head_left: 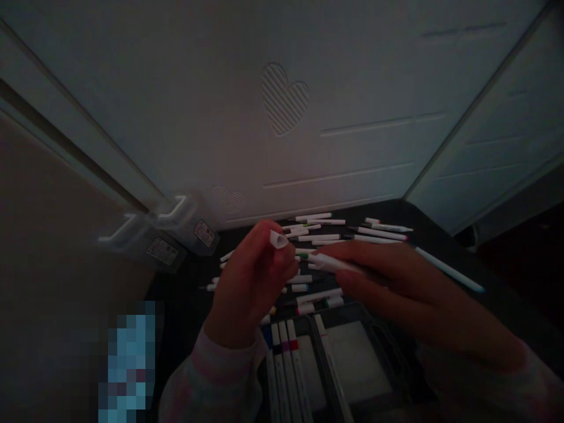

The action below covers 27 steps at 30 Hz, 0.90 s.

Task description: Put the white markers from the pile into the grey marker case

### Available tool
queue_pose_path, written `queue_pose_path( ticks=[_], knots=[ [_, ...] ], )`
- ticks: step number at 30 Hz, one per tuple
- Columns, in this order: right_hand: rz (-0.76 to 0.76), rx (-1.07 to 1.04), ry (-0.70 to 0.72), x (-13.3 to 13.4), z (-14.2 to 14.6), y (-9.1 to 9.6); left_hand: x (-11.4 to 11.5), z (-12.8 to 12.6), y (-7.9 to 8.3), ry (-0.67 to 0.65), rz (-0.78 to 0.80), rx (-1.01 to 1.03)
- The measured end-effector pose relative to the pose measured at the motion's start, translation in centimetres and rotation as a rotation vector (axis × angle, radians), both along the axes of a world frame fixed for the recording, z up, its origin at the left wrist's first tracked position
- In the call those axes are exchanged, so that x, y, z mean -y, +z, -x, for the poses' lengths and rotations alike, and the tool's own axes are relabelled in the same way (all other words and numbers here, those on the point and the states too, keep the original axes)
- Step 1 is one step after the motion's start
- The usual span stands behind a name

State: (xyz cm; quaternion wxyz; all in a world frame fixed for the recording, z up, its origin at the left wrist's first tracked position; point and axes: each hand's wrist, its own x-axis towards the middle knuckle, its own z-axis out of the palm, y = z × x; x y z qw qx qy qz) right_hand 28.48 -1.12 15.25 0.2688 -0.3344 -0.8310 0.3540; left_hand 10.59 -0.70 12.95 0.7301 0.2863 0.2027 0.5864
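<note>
My left hand (249,285) is closed in a fist, with a short white piece that looks like a marker cap (278,239) poking out by the thumb. Just to its right, my right hand (414,288) pinches a white marker (332,264) between thumb and fingers. This marker lies almost level, its green end toward my left fist. A small gap seems to part the two, though the dim light makes it hard to be sure. Below both hands stands a dark open case (317,341) with several white markers (285,352) lined up in its left compartment and one leaning across the divider.
Many loose markers (324,238) are strewn over the black tabletop (185,299) behind my hands. Two clear plastic containers (165,235) with labels stand at the left. A white panel with a raised heart (284,100) closes off the back. A pixelated blue patch (130,364) covers the lower left.
</note>
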Motion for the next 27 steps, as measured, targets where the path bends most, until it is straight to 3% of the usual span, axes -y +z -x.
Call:
queue_pose_path(
  ticks=[12,21,27],
  knots=[
    [-0.088,0.093,-0.08,-0.27,0.28,0.06,0.23,-0.32,-0.18,0.272,-0.076,-0.349],
    [-0.099,0.094,-0.099,-0.67,0.49,-0.36,0.38,0.29,-0.23,0.442,-0.218,-0.625],
    [-0.169,0.072,-0.147,-0.68,0.58,-0.4,0.39,0.5,-0.14,0.452,-0.255,-0.722]
  ],
)
